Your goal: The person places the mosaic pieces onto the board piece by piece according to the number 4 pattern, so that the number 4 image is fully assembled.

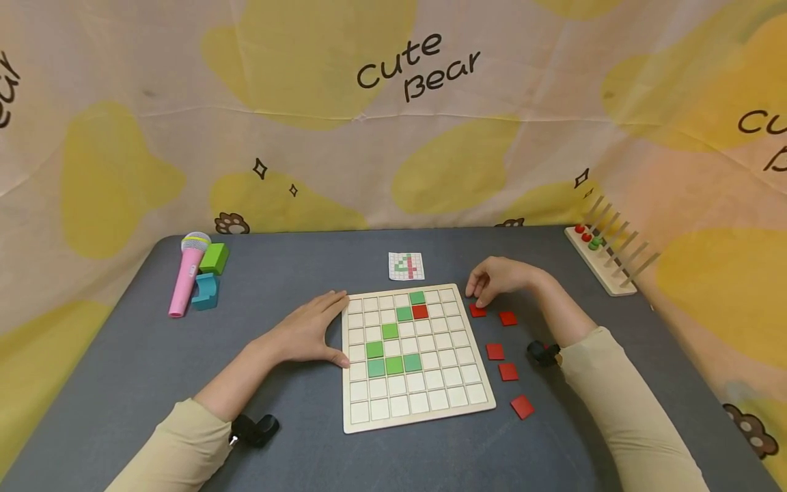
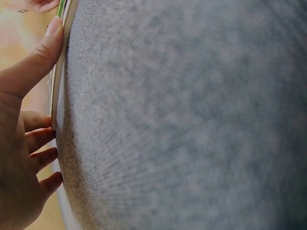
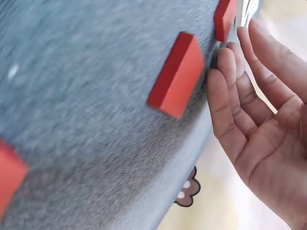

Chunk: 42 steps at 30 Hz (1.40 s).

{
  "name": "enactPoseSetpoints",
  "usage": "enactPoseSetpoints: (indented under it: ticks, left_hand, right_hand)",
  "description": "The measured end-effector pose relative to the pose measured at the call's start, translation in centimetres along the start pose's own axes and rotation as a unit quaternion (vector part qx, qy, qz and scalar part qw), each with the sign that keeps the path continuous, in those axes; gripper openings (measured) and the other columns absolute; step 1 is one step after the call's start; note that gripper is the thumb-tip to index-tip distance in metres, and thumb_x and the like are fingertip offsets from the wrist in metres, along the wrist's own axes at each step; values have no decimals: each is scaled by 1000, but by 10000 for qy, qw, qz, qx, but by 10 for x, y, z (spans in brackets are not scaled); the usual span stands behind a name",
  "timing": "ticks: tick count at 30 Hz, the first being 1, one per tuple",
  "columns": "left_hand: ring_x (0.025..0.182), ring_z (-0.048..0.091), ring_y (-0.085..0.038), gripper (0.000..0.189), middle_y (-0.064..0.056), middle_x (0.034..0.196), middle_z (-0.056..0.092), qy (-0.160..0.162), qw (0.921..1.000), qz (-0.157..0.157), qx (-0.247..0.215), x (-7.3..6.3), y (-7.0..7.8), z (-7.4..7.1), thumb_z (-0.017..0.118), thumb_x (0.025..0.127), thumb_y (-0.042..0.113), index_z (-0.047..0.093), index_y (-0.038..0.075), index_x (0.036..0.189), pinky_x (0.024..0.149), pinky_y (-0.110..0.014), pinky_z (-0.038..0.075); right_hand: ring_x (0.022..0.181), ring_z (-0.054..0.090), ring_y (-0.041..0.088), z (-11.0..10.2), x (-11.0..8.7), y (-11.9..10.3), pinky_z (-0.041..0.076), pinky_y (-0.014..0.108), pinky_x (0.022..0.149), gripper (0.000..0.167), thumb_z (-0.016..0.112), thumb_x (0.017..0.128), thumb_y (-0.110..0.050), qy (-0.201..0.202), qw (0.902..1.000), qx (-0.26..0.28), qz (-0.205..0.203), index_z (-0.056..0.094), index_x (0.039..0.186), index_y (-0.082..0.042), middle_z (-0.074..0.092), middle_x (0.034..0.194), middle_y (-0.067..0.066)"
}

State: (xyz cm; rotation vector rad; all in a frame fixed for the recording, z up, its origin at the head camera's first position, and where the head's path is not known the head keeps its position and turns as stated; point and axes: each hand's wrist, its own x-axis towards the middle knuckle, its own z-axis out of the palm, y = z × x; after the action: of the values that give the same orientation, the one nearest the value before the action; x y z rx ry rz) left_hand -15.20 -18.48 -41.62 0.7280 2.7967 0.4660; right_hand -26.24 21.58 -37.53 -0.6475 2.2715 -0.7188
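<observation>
A white grid board (image 1: 430,380) holds several green tiles (image 1: 393,365) and one red tile (image 1: 419,311). My left hand (image 1: 310,328) rests at the board's left edge, thumb and fingers spread. In the left wrist view, the thumb (image 2: 48,40) lies along the board's side (image 2: 60,72). Past the board's upper right side, my right hand (image 1: 501,277) has its fingertips right at a loose red tile (image 1: 477,311). Its fingers (image 3: 223,96) are loosely bent in the right wrist view, with that tile (image 3: 225,19) just beyond them. Another red tile (image 3: 178,76) lies nearer the wrist.
Several red tiles (image 1: 507,372) lie right of the board. A small card (image 1: 406,266) with a green and red 4 sits behind it. At left are a pink microphone (image 1: 186,277), a green block (image 1: 214,259) and a blue block (image 1: 205,292). A peg rack (image 1: 599,263) stands far right.
</observation>
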Motion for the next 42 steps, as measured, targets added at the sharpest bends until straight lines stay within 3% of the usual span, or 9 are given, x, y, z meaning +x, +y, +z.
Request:
enactPoseSetpoints:
  ticks: [12,25,42]
  left_hand:
    - [152,24,-40,123,-15,163,28,-31,10000,-20,-10,0,0,0,78,64,72,29,5,155,117,-62,29]
    - [151,28,-40,122,-16,162,30,53,10000,38,48,-1,1,-1,80,63,69,32,4,154,115,-63,32]
    - [151,27,-41,123,-17,162,29,3,10000,7,-3,-1,1,-2,79,63,70,31,4,155,115,-63,32]
  right_hand:
    - [85,57,16,4,0,12,51,23,76,34,81,77,-4,-237,9989,390,-128,67,107,4,65,96,13]
    - [80,49,16,7,-1,6,46,23,70,30,83,74,-2,-155,9996,167,-168,68,100,3,58,87,10]
    - [79,58,14,9,0,3,50,27,75,22,83,72,-3,74,9994,-336,17,68,88,-5,65,84,5]
